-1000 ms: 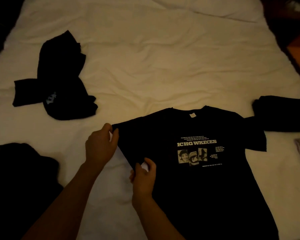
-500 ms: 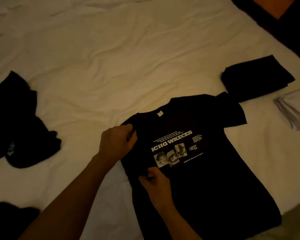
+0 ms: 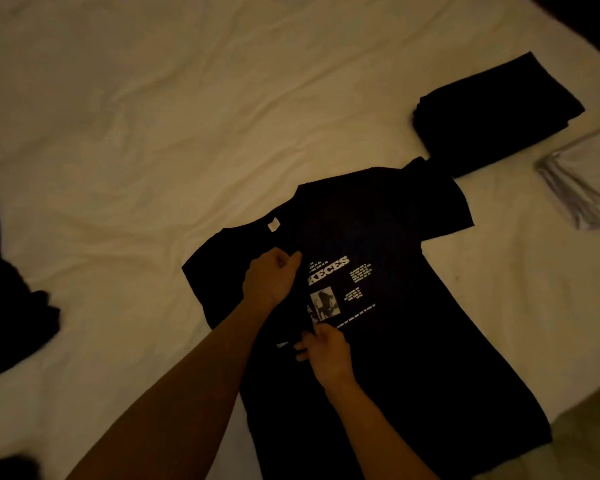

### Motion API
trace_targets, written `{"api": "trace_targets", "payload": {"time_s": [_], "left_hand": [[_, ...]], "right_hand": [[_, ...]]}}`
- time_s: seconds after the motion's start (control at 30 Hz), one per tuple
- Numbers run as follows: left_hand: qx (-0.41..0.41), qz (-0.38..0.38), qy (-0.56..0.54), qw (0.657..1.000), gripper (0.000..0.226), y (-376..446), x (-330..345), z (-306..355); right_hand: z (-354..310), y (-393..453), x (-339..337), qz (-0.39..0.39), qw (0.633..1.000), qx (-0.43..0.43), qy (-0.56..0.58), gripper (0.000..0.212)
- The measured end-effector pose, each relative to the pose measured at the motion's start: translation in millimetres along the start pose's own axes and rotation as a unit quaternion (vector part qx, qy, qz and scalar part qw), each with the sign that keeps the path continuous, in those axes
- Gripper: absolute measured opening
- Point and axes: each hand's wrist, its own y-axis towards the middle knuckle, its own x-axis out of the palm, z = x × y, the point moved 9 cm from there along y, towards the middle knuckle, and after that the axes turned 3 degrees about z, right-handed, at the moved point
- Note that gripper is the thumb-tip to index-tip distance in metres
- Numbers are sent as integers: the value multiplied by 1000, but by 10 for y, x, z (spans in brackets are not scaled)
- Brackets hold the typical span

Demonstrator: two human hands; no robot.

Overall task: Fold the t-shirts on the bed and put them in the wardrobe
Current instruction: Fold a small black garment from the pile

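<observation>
The black t-shirt [image 3: 388, 306] lies flat on the bed [image 3: 153, 133], collar away from the person. Left hand [image 3: 271, 280] pinches the folded shoulder edge beside the print; right hand [image 3: 326, 351] pinches the same fold nearer the hem, along the shirt's long axis.

A home bedroom, dimly lit: wide bed [image 3: 153, 116] under a rumpled white sheet, black t-shirts [image 3: 499, 112] (one folded) lying about.
</observation>
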Motion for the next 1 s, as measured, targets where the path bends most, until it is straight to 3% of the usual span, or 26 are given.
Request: {"api": "trace_targets", "payload": {"time_s": [0.17,0.37,0.5,0.7,0.83,0.9,1.0], "left_hand": [[70,-19,39,997,26,-28,85,-67],[55,-62,46,995,12,-43,119,-124],[55,-76,29,995,10,-54,223,172],[148,-126,119,974,22,181,553,1044],[242,-84,209,944,27,601,676,1766],[264,-75,217,937,35,817,801,2122],[271,-103,214,933,56,1068,1197,2598]], "right_hand": [[116,119,-17,-7,997,39,-60,23],[51,132,-123,0,994,14,-113,24],[-319,327,-566,38,990,-23,-133,26],[-1187,600,-1786,133,987,-63,-62,28],[-1337,939,-2709,209,977,-43,13,42],[-1368,1098,-2962,228,971,-26,69,52],[-1425,1343,-3027,218,965,-27,146,41]]}}
